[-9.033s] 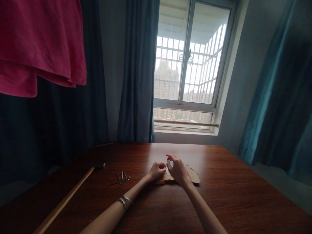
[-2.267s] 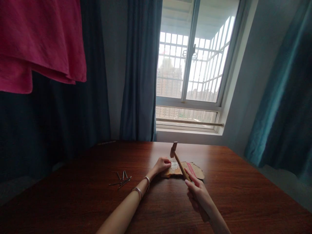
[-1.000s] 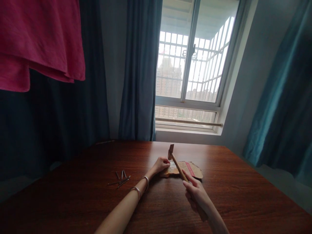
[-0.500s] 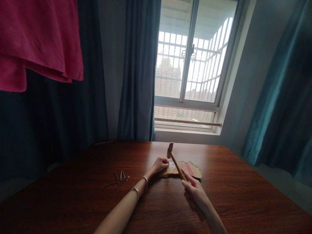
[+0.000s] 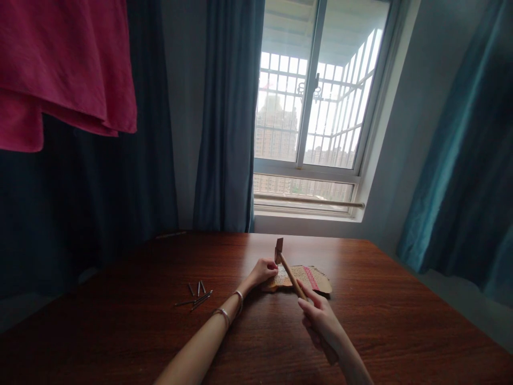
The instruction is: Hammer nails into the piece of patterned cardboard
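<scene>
My right hand (image 5: 320, 315) is wrapped round the wooden handle of a hammer (image 5: 291, 276). The hammer slants up and away, its head in the air just beyond my left fingertips. My left hand (image 5: 263, 270) is closed in a pinch at the left end of a flat tan piece (image 5: 323, 280) with a speckled pattern and a red band, perhaps cardboard. Whatever sits between those fingertips is too small to make out. Left of my left forearm, several dark metal nails (image 5: 201, 300) lie loosely on the table.
The brown wooden table (image 5: 140, 331) reaches back to the wall under a barred window (image 5: 308, 171). Dark blue curtains (image 5: 226, 117) hang behind it and on both sides. A pink cloth (image 5: 72, 69) hangs at upper left. A thin stick-like item (image 5: 171, 234) lies near the back edge.
The hammer's head has dipped slightly. My left hand, the tan piece and the nails have stayed in place.
</scene>
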The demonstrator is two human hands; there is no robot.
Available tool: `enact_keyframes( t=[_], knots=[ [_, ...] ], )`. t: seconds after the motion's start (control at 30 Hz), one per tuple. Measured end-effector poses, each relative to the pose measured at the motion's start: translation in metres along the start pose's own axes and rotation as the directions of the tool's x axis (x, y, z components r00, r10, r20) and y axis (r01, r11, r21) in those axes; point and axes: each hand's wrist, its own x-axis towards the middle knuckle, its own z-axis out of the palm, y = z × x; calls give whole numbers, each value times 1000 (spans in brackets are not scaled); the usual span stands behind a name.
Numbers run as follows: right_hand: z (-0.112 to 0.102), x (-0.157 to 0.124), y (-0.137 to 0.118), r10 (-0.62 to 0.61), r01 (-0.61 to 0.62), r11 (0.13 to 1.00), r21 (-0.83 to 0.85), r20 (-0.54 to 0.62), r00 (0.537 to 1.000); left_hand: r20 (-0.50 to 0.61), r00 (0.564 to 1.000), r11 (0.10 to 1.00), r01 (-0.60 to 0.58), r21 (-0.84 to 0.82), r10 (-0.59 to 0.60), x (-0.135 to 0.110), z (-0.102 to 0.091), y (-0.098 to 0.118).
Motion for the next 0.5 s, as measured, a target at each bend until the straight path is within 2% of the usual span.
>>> enact_keyframes(
  t=[0.13, 0.3, 0.5],
  knots=[
    [-1, 0, 1, -52, 52, 998, 20, 2, 999, 3, 999, 999, -37, -21, 38, 0, 1, -2],
    [-1, 2, 4, -27, 27, 1000, -1, -23, 999, 13, 1000, 999, -15, -35, 16, 1, 0, -3],
    [0, 0, 1, -25, 25, 1000, 3, -26, 999, 2, 999, 998, -51, -43, 51, 1, 1, -3]
  ],
)
